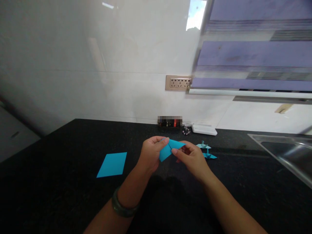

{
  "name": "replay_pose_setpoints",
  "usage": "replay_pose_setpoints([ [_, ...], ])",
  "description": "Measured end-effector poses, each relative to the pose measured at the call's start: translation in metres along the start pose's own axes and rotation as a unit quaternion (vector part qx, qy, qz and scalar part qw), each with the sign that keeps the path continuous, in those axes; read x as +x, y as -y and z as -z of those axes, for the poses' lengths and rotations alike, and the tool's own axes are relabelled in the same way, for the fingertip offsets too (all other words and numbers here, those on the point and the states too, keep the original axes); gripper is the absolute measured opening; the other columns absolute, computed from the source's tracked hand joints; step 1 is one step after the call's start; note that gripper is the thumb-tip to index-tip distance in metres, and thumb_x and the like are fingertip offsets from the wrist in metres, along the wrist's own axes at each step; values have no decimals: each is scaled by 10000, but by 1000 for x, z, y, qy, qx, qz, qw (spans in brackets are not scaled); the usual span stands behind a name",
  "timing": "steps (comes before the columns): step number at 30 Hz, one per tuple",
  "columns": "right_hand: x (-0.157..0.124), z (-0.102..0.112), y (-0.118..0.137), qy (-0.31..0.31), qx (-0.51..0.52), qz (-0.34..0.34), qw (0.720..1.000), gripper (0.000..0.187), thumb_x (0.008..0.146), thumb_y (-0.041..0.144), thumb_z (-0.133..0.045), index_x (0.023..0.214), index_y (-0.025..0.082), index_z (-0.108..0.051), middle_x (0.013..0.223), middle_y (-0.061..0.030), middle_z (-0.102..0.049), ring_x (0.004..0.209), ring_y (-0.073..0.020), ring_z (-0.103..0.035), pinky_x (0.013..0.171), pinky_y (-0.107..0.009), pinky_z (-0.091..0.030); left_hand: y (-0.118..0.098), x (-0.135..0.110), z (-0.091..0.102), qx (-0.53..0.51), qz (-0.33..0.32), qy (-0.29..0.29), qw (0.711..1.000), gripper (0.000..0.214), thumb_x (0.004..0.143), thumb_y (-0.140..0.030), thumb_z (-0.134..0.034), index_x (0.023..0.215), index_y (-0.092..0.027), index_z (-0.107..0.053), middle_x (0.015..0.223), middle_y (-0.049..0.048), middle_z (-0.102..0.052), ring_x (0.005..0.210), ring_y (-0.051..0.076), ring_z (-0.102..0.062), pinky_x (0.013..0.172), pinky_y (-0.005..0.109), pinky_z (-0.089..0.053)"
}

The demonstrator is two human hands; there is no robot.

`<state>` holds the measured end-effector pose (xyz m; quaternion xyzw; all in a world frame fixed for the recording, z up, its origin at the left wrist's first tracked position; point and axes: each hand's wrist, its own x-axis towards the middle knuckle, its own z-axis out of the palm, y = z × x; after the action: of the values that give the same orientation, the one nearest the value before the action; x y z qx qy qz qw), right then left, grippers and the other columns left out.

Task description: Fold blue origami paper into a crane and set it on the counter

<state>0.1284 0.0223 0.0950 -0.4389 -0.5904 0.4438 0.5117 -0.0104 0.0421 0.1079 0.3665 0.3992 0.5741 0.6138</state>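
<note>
Both my hands hold a folded blue paper (pixel 168 149) above the black counter (pixel 60 152). My left hand (pixel 151 153) is closed, pinching the paper's upper left edge between thumb and fingers. My right hand (pixel 191 157) is closed too, pinching the paper's right side with its fingertips. A dark bangle (pixel 123 206) sits on my left wrist. A flat blue paper sheet (pixel 112 164) lies on the counter to the left of my hands. Two small folded blue paper cranes (pixel 206 151) rest just behind my right hand.
A steel sink (pixel 285 152) is set into the counter at the right. Against the white wall stand a small dark box (pixel 170 123), a white flat dish (pixel 204 129) and a small dark item (pixel 186 131). A wall socket (pixel 178 83) and a striped blind (pixel 253 48) hang above.
</note>
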Motion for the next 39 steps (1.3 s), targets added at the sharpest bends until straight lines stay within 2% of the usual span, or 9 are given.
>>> replay_pose_setpoints([
  [3,0,-1,3,-34,29,-13,999,212,716,354,-602,661,161,-532,513,47,-470,455,-83,-453,453,-218,-407,3,-1,-1,13,-3,22,1000,227,588,-278,-714,687,-106,-603,570,4,-588,491,81,-500,498,216,-392],
  [6,0,2,5,-61,58,-16,996,201,726,351,-584,675,168,-519,518,52,-480,449,-77,-432,440,-205,-368,3,-3,-1,48,20,75,996,216,609,-279,-700,689,-107,-597,557,-2,-571,483,79,-493,483,211,-383],
  [8,-1,5,6,-54,45,-20,997,194,724,351,-582,694,167,-528,535,50,-487,441,-71,-406,421,-197,-337,2,-4,-1,75,32,111,990,219,613,-283,-697,698,-103,-605,574,6,-583,500,86,-507,493,215,-391],
  [11,-2,8,8,-16,-15,-13,1000,189,732,342,-573,707,155,-553,540,40,-486,437,-69,-379,404,-195,-307,2,-6,-2,103,24,137,985,240,612,-306,-697,708,-94,-635,608,27,-612,535,99,-527,524,225,-407],
  [14,-4,9,10,-18,-33,-12,999,191,727,344,-578,727,153,-568,543,31,-504,443,-77,-397,404,-198,-317,5,-6,-3,104,10,136,985,257,606,-325,-701,705,-92,-657,595,33,-621,525,103,-525,519,228,-405],
  [18,-4,7,12,-42,-19,-8,999,199,691,350,-618,706,157,-568,545,26,-528,453,-85,-433,417,-205,-346,11,-3,-3,55,-3,111,992,252,607,-321,-705,707,-94,-659,604,39,-632,530,110,-539,540,245,-422],
  [25,-7,6,16,-57,-19,26,998,152,713,297,-608,708,147,-588,580,13,-553,497,-86,-464,452,-205,-380,16,-3,-7,10,0,107,994,242,620,-305,-702,721,-93,-646,603,35,-631,548,120,-560,578,271,-448],
  [32,-7,6,15,-70,-34,30,997,167,701,315,-612,716,150,-596,569,11,-551,489,-94,-467,444,-213,-384,18,-4,-9,16,-25,100,995,196,631,-271,-698,704,-98,-641,602,26,-631,528,99,-542,551,237,-425],
  [39,-7,9,19,-49,-24,13,998,155,701,305,-611,704,150,-604,582,-3,-599,485,-90,-494,441,-211,-405,18,-4,-6,27,-24,100,994,213,644,-299,-685,719,-105,-640,605,25,-624,561,114,-558,583,258,-442],
])
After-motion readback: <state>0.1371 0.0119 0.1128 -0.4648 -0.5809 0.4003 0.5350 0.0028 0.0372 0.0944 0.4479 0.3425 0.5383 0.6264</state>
